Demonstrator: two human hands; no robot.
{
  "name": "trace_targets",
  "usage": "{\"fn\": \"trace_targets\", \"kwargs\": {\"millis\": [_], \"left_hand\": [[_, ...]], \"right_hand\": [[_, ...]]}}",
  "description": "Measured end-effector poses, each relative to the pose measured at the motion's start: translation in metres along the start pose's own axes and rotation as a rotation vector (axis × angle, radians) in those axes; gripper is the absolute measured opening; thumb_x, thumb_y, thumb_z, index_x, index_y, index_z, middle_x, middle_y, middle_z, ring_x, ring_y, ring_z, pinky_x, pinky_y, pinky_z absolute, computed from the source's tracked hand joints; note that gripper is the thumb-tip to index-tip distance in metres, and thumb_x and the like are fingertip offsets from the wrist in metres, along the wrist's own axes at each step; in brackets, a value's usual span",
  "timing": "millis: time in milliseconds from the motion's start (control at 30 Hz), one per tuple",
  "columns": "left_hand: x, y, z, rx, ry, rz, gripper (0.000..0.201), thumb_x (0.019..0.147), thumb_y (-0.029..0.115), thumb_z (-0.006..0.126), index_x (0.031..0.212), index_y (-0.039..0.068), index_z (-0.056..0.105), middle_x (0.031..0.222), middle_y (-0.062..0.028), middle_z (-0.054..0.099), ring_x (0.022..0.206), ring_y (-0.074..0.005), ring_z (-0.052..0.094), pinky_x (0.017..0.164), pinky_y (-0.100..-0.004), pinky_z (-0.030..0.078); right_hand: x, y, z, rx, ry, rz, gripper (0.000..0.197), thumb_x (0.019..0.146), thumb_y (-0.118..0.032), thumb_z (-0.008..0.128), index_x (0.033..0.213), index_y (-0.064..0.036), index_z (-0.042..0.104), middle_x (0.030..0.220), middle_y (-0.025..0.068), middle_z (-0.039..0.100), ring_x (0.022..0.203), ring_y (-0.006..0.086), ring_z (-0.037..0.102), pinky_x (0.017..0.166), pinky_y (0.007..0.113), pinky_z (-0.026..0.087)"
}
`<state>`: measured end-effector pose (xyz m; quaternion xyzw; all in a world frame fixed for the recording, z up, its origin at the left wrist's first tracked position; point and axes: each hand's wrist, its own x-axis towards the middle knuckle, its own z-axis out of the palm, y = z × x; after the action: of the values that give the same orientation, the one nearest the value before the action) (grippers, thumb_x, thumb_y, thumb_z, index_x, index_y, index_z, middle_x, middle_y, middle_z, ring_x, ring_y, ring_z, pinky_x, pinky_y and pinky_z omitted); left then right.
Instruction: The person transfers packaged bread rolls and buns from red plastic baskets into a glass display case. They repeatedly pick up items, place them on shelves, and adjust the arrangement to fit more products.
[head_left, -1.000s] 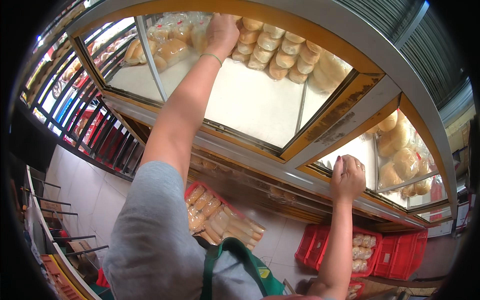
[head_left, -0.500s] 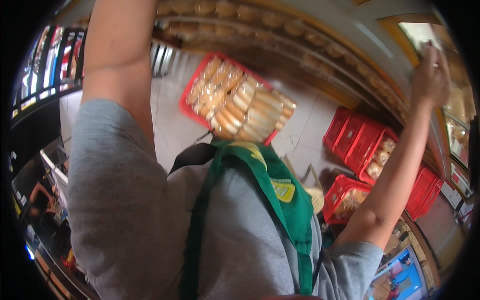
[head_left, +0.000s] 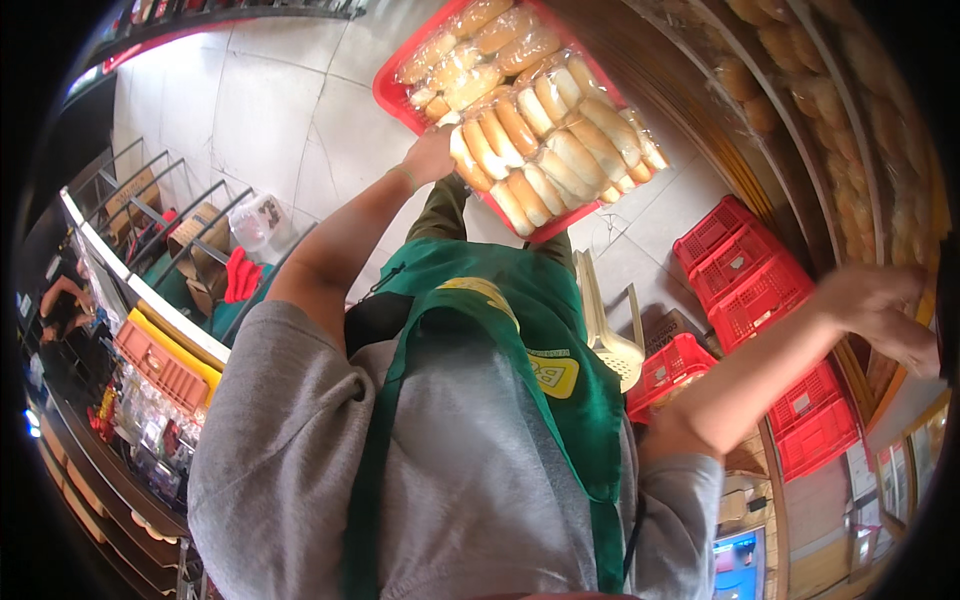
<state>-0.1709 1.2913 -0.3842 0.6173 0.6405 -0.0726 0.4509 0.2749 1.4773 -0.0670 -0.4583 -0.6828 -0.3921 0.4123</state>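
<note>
My left hand (head_left: pixel 430 157) reaches down to a red crate (head_left: pixel 392 95) on the tiled floor and closes on the edge of a clear bag of long bread rolls (head_left: pixel 545 150). More bagged rolls (head_left: pixel 480 50) fill the far end of the crate. My right hand (head_left: pixel 880 308) is stretched out to the right, blurred, with its fingers spread against the wooden frame of the bread display case (head_left: pixel 800 110). It holds nothing. My grey shirt and green apron (head_left: pixel 500 400) fill the middle of the view.
Empty red crates (head_left: pixel 760 285) are stacked at the right, and one lower crate (head_left: pixel 668 368) holds bread. A white slotted scoop (head_left: pixel 605 335) leans by my leg. Cardboard boxes (head_left: pixel 195 240) and metal racks stand at the left, with a person (head_left: pixel 60 300) beyond.
My left arm has come down from the glass display case to the crate of rolls on the floor. My right hand has dropped lower along the case frame. The view has tipped downward.
</note>
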Motion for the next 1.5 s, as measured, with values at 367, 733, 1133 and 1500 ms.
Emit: {"fn": "trace_targets", "kwargs": {"millis": [367,733,1133,1500], "left_hand": [[0.016,0.001,0.094,-1.384,0.152,-1.020,0.092,0.068,0.021,0.089,0.139,0.010,0.032,0.137,-0.0164,0.048,0.131,-0.0405,0.042,0.100,-0.0689,0.034],[0.021,0.002,0.080,-1.134,0.421,-0.445,0.074,0.062,0.018,0.083,0.126,0.003,0.049,0.114,-0.0142,0.065,0.107,-0.0289,0.063,0.092,-0.0402,0.050],[-0.033,0.042,-0.064,-0.958,0.564,0.031,0.075,0.067,0.015,0.079,0.131,-0.002,0.044,0.121,-0.0159,0.060,0.112,-0.0258,0.059,0.098,-0.0371,0.047],[-0.182,0.310,-0.382,-1.001,0.917,1.213,0.061,0.080,0.000,0.069,0.132,-0.003,0.038,0.117,-0.0128,0.061,0.102,-0.0192,0.064,0.084,-0.0320,0.053]], "right_hand": [[-0.363,-0.209,-0.026,0.448,-1.276,1.955,0.100,0.067,-0.036,0.087,0.140,0.0072,0.033,0.133,0.0220,0.052,0.118,0.0295,0.056,0.101,0.036,0.043],[-0.324,-0.240,0.035,0.550,-1.168,2.180,0.091,0.060,-0.014,0.091,0.129,-0.0038,0.033,0.105,0.0130,0.055,0.092,0.0247,0.058,0.081,0.042,0.052],[-0.212,-0.248,0.024,1.012,-0.929,1.554,0.064,0.068,-0.012,0.082,0.120,0.0040,0.048,0.112,0.0166,0.062,0.104,0.0256,0.060,0.094,0.035,0.048],[0.152,-0.167,0.047,0.880,-0.026,0.406,0.050,0.071,-0.012,0.084,0.101,0.0027,0.048,0.123,0.0283,0.059,0.119,0.0406,0.056,0.101,0.048,0.043]]}}
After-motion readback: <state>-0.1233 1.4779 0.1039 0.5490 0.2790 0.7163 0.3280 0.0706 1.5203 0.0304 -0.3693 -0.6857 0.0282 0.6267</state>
